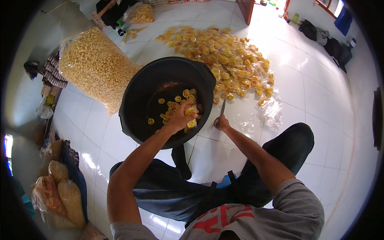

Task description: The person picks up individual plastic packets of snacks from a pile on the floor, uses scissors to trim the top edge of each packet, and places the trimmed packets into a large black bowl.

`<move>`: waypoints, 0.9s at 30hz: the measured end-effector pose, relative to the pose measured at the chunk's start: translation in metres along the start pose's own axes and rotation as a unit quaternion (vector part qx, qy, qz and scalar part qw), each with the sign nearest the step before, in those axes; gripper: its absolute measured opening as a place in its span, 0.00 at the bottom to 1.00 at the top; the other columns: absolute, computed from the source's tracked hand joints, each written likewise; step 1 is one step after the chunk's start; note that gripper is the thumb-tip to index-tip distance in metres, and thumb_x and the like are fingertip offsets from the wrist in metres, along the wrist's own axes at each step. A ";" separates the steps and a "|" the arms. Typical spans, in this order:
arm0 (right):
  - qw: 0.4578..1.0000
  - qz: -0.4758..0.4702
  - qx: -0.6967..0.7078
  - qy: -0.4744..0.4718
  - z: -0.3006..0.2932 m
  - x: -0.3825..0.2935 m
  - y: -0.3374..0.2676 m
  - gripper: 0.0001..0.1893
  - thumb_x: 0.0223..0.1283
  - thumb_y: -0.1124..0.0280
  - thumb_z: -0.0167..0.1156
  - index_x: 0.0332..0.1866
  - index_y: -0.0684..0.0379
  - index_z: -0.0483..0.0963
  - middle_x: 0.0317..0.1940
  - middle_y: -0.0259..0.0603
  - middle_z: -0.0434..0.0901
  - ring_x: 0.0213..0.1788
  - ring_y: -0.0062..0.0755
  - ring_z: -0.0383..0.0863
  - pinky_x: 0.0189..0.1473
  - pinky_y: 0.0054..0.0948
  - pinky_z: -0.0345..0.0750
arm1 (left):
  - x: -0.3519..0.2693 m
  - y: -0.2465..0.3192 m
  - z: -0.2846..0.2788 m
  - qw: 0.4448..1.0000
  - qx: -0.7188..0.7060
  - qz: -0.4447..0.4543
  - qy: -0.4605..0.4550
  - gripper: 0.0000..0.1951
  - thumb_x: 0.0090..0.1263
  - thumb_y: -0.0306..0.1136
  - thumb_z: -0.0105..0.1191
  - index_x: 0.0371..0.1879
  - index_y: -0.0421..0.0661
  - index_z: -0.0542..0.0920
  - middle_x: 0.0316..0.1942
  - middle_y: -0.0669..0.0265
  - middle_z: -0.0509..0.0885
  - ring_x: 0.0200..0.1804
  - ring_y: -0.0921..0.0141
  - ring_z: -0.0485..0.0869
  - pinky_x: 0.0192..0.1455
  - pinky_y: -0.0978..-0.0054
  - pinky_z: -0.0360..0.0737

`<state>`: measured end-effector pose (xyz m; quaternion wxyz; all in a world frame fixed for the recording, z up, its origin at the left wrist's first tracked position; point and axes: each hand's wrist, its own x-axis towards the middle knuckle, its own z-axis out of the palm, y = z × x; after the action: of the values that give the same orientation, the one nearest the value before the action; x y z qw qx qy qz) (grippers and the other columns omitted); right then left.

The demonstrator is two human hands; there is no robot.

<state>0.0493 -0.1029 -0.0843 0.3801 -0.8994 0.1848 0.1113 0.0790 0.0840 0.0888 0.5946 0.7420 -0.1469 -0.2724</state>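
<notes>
My left hand [181, 117] is inside a large black plastic tub [135, 90], closed around a small clear plastic packet of yellow snacks [191, 115]. Loose yellow wheel-shaped crackers [172, 106] lie on the tub's bottom, below and beside that hand. To the right of the tub, my right hand [221, 123] holds a pair of scissors [223, 108] by the handles, low over the white tiles, with the blades pointing away from me. Beyond the scissors spreads a wide heap of small packets of yellow crackers [222, 57].
A big clear sack of pale snack pieces [96, 63] leans at the tub's left. Crumpled clear wrappers [271, 112] lie right of the heap. Filled bags [69, 198] stand at lower left. Another person [109, 13] sits at upper left, near a bag of yellow snacks [141, 14].
</notes>
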 end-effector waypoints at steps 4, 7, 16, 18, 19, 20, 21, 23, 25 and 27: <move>0.993 -0.051 -0.079 -0.066 -0.016 0.000 -0.014 0.20 0.37 0.66 0.56 0.34 0.69 0.62 0.26 0.51 0.74 0.34 0.44 0.75 0.32 0.32 0.73 | -0.008 0.000 -0.002 1.000 -0.021 -0.009 0.007 0.24 0.53 0.28 0.50 0.49 0.42 0.58 0.37 0.62 0.74 0.39 0.76 0.73 0.42 0.82 0.69; 0.987 -0.015 -0.132 -0.094 -0.058 0.014 -0.023 0.16 0.39 0.66 0.55 0.28 0.70 0.67 0.24 0.52 0.74 0.33 0.42 0.75 0.30 0.32 0.73 | -0.011 0.019 0.005 0.999 0.006 0.005 0.036 0.24 0.53 0.27 0.51 0.48 0.42 0.59 0.37 0.62 0.73 0.38 0.76 0.73 0.42 0.82 0.69; 0.887 -0.387 0.163 0.192 -0.136 -0.003 -0.147 0.12 0.48 0.63 0.53 0.24 0.64 0.69 0.18 0.42 0.69 0.20 0.34 0.71 0.24 0.27 0.69 | 0.018 0.020 -0.026 0.983 -0.169 0.059 0.039 0.21 0.56 0.24 0.47 0.49 0.41 0.57 0.44 0.60 0.68 0.46 0.73 0.69 0.49 0.76 0.67; 0.889 -0.382 0.238 0.085 -0.121 -0.012 -0.163 0.13 0.47 0.63 0.55 0.26 0.65 0.69 0.19 0.40 0.70 0.21 0.27 0.71 0.24 0.22 0.69 | 0.025 0.022 -0.033 0.975 -0.197 0.085 0.057 0.21 0.55 0.25 0.48 0.48 0.41 0.58 0.44 0.60 0.69 0.42 0.74 0.71 0.44 0.78 0.70; 0.891 -0.368 0.265 0.035 -0.111 -0.014 -0.166 0.13 0.46 0.64 0.56 0.26 0.66 0.70 0.19 0.39 0.71 0.22 0.24 0.72 0.24 0.21 0.69 | 0.028 0.026 -0.035 0.971 -0.208 0.098 0.063 0.21 0.55 0.25 0.49 0.48 0.41 0.59 0.43 0.60 0.70 0.40 0.75 0.72 0.41 0.79 0.71; 0.890 -0.352 0.290 -0.014 -0.107 -0.016 -0.167 0.13 0.45 0.64 0.57 0.26 0.66 0.70 0.19 0.39 0.72 0.22 0.21 0.72 0.24 0.19 0.68 | 0.030 0.029 -0.035 0.964 -0.237 0.101 0.069 0.20 0.56 0.25 0.47 0.48 0.41 0.59 0.44 0.60 0.69 0.43 0.74 0.71 0.43 0.78 0.70; 0.888 -0.325 0.319 -0.072 -0.107 -0.021 -0.169 0.14 0.45 0.64 0.58 0.26 0.67 0.70 0.19 0.38 0.72 0.22 0.20 0.72 0.24 0.18 0.68 | 0.030 0.034 -0.033 0.956 -0.265 0.101 0.075 0.20 0.56 0.24 0.46 0.48 0.41 0.58 0.45 0.60 0.68 0.45 0.72 0.70 0.46 0.77 0.69; 0.870 -0.265 0.370 -0.188 -0.111 -0.031 -0.174 0.14 0.44 0.65 0.59 0.26 0.68 0.70 0.19 0.37 0.73 0.22 0.18 0.72 0.24 0.16 0.68 | 0.027 0.041 -0.032 0.943 -0.306 0.103 0.085 0.18 0.58 0.24 0.44 0.47 0.42 0.59 0.45 0.60 0.68 0.47 0.71 0.69 0.48 0.75 0.68; 0.867 -0.274 0.367 -0.198 -0.109 -0.028 -0.171 0.14 0.42 0.64 0.60 0.24 0.68 0.70 0.17 0.35 0.73 0.21 0.16 0.71 0.24 0.15 0.68 | 0.025 0.044 -0.029 0.932 -0.335 0.105 0.089 0.17 0.58 0.25 0.43 0.47 0.42 0.60 0.44 0.61 0.69 0.47 0.71 0.69 0.48 0.75 0.68; 0.864 -0.291 0.366 -0.188 -0.106 -0.028 -0.171 0.14 0.42 0.64 0.60 0.24 0.68 0.70 0.16 0.34 0.72 0.20 0.16 0.71 0.23 0.15 0.68 | 0.025 0.041 -0.029 0.937 -0.322 0.097 0.098 0.15 0.59 0.27 0.44 0.45 0.42 0.62 0.42 0.63 0.70 0.45 0.72 0.70 0.48 0.76 0.68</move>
<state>0.1020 -0.0628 0.1082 0.7249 -0.6703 -0.1329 0.0870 0.1206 0.0838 0.1273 0.8367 0.5159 -0.0641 -0.1722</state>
